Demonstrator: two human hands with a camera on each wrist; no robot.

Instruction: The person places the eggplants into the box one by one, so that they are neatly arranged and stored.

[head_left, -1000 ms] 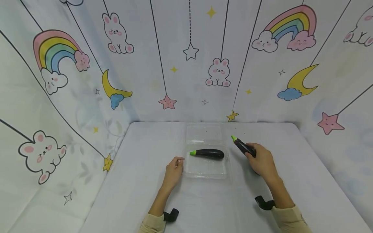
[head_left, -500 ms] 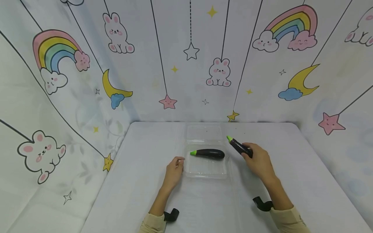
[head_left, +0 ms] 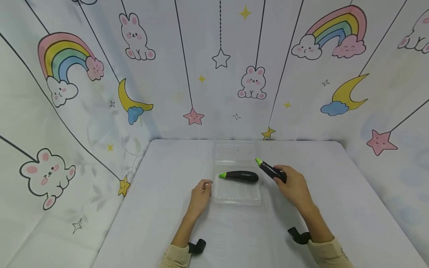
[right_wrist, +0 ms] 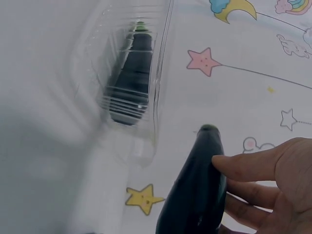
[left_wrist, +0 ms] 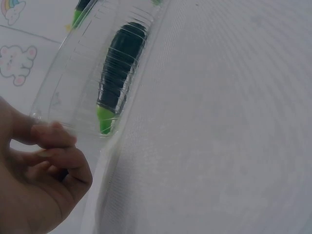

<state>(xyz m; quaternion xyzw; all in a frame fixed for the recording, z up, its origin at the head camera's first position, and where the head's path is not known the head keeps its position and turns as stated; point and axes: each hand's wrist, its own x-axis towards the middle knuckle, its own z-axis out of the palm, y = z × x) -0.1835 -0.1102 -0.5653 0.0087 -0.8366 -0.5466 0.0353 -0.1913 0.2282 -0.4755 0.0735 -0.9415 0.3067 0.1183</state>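
Observation:
A clear plastic clamshell box point(head_left: 236, 199) lies with its lid folded back on the white table. Inside it rests one dark eggplant point(head_left: 241, 176), its light green stem end pointing left. My left hand point(head_left: 200, 197) pinches the box's left edge between thumb and curled fingers, as the left wrist view shows close up. In my right hand point(head_left: 293, 186), thumb and fingers grip a second eggplant point(head_left: 270, 169) held just right of the box. Its green end points up and left, toward the lid. In the right wrist view this eggplant point(right_wrist: 195, 190) appears large, with the box beyond it.
The lid point(head_left: 234, 153) lies flat behind the box's base. A white cloth backdrop point(head_left: 214, 93) printed with rabbits, stars and rainbows rises at the table's back edge and on both sides. Black wrist mounts point(head_left: 197, 246) sit near the sleeves.
My right hand has moved left with its eggplant, bringing the green end closer to the box. The left hand, the box and the eggplant inside it have stayed put.

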